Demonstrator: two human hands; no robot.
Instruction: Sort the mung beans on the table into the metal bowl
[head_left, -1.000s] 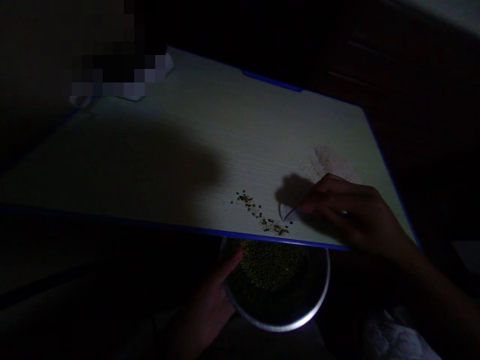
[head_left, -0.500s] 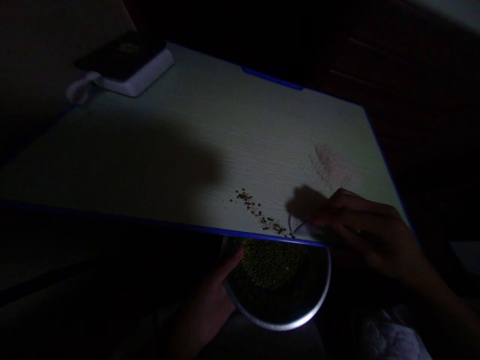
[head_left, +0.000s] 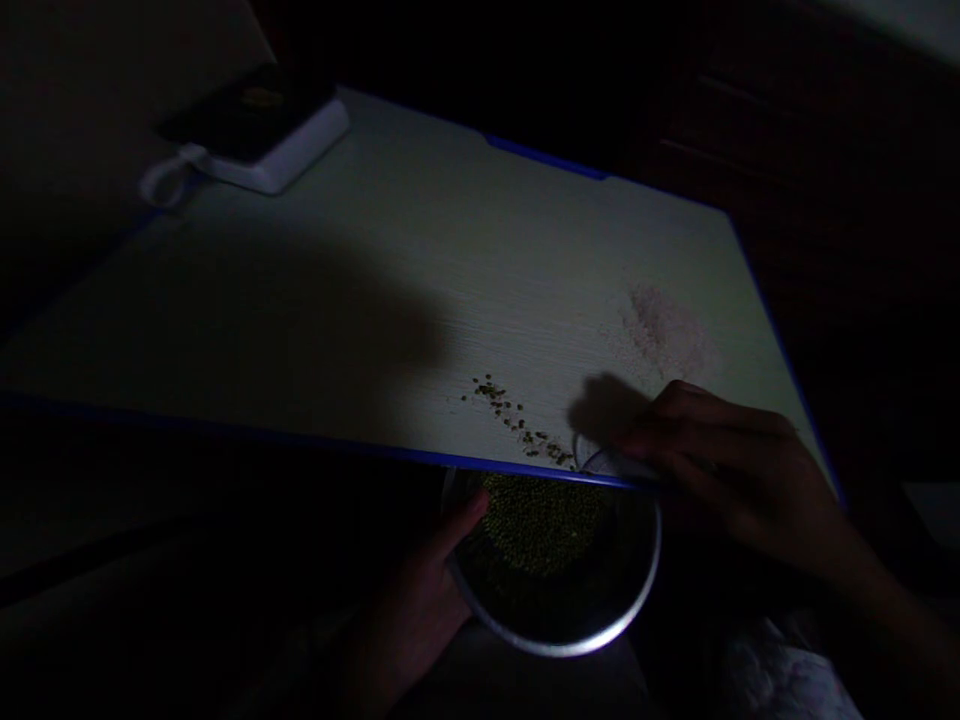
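The scene is very dark. My left hand (head_left: 420, 600) grips the rim of a round metal bowl (head_left: 600, 625) held just below the table's front edge; the bowl holds a heap of small green beans (head_left: 544, 520). My right hand (head_left: 720, 455) rests at the table's front edge, fingers closed on a small clear scraper-like piece (head_left: 596, 458). A short trail of loose green beans (head_left: 517, 425) lies on the pale table (head_left: 450, 260) just left of that piece. A patch of pinkish grains (head_left: 664, 325) lies behind my right hand.
A white device with a dark top (head_left: 259, 125) and a looped cord sits at the table's far left corner. The table has a blue rim (head_left: 300, 440). A large shadow covers its left half. Dark furniture stands behind.
My right hand has drawn the clear piece from the tabletop toward the front edge above the bowl. The left hand and bowl have stayed put.
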